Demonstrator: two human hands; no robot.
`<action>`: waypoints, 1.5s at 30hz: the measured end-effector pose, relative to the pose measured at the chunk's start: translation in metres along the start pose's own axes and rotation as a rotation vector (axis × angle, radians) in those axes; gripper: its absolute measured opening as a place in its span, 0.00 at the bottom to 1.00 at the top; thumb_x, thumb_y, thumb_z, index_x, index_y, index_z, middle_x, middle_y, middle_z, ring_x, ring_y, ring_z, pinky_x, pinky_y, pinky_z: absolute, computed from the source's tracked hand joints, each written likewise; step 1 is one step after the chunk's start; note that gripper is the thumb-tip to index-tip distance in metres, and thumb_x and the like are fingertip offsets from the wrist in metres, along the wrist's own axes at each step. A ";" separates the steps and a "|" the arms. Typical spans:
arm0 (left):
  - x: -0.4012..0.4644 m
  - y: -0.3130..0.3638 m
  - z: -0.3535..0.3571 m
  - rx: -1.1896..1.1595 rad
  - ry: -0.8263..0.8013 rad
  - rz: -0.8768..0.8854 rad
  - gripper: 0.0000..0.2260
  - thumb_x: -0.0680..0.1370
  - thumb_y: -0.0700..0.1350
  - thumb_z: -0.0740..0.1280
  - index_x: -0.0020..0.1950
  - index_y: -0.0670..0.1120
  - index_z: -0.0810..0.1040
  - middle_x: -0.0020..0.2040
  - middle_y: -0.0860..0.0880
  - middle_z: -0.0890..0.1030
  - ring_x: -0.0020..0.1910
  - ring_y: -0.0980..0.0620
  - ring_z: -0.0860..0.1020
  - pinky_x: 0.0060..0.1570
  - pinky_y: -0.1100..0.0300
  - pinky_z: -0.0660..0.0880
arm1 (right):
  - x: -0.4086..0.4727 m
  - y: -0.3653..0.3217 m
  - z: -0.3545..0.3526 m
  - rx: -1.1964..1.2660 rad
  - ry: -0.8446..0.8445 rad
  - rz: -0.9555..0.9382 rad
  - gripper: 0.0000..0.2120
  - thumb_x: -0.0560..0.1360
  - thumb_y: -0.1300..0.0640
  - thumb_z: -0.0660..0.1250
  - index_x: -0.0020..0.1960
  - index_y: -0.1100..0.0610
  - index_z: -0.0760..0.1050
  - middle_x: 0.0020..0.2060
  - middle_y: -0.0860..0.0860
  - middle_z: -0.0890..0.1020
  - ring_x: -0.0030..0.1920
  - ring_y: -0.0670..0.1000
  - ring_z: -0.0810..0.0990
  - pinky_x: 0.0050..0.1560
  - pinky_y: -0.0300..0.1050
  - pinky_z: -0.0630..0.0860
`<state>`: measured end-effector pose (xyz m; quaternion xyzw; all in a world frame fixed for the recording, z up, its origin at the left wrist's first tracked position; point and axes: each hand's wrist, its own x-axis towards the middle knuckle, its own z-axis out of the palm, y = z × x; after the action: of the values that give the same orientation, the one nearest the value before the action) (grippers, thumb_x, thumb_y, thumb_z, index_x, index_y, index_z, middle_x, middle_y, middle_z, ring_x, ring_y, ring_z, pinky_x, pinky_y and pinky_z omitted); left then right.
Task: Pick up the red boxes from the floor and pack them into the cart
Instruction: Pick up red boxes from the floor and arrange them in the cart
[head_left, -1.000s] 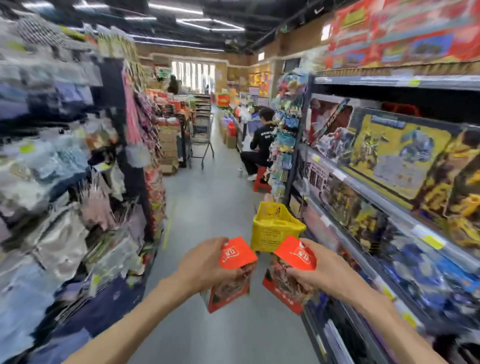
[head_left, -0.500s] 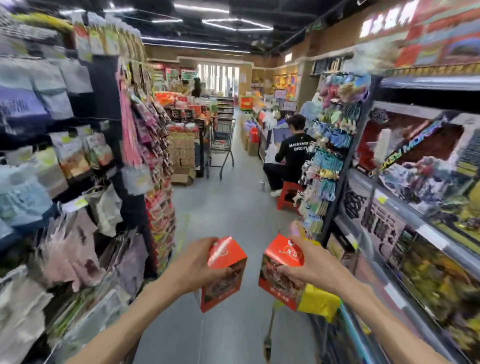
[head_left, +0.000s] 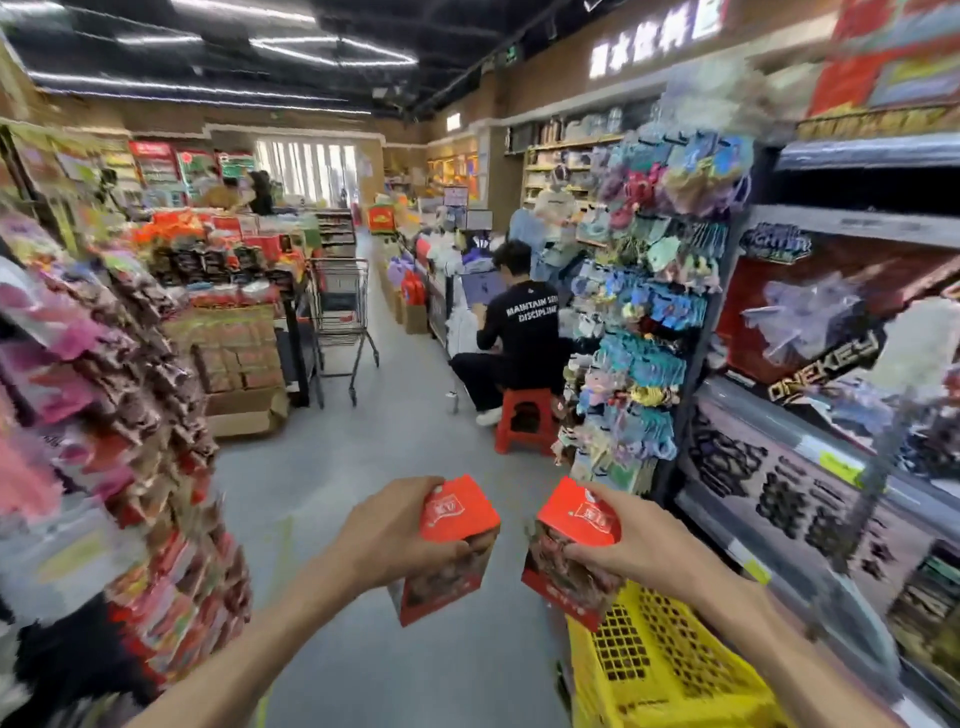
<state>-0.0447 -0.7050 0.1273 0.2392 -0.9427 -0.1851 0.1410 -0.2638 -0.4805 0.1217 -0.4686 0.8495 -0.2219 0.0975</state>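
Yellow cart (head_left: 670, 670) near right, under right hand (head_left: 636, 545) gripping right red box (head_left: 571, 551) by its side. Left hand (head_left: 395, 535) clasps left red box (head_left: 447, 551), just beside it. Far: seated person (head_left: 524, 338).

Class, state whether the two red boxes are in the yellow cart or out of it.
Out: left hand and right hand each grip a red box above the yellow cart.

guy in black (head_left: 524, 332) on a red stool (head_left: 524, 418), metal trolley (head_left: 340, 317) further down, toy shelves (head_left: 831, 415) on the right
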 end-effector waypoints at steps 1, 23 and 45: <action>0.032 -0.009 0.002 0.005 -0.020 0.034 0.42 0.60 0.73 0.64 0.71 0.56 0.68 0.64 0.55 0.76 0.61 0.53 0.75 0.58 0.54 0.73 | 0.017 0.003 -0.004 0.003 0.021 0.041 0.42 0.62 0.24 0.67 0.72 0.37 0.61 0.52 0.39 0.77 0.48 0.41 0.78 0.48 0.44 0.77; 0.481 0.054 0.245 0.006 -0.533 0.939 0.42 0.64 0.76 0.65 0.71 0.55 0.65 0.63 0.52 0.76 0.59 0.52 0.74 0.57 0.53 0.73 | 0.170 0.197 -0.006 -0.066 0.279 0.885 0.50 0.62 0.26 0.68 0.77 0.49 0.60 0.73 0.46 0.69 0.71 0.48 0.68 0.69 0.46 0.67; 0.550 0.049 0.657 0.232 -0.964 1.369 0.44 0.68 0.66 0.70 0.77 0.48 0.59 0.75 0.48 0.65 0.71 0.44 0.67 0.70 0.50 0.64 | 0.207 0.342 0.234 0.101 0.412 1.427 0.45 0.58 0.24 0.64 0.68 0.48 0.67 0.51 0.47 0.82 0.47 0.52 0.84 0.45 0.49 0.81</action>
<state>-0.7625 -0.7571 -0.3410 -0.4771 -0.8495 -0.0428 -0.2211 -0.5464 -0.5629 -0.2363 0.2532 0.9372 -0.2269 0.0782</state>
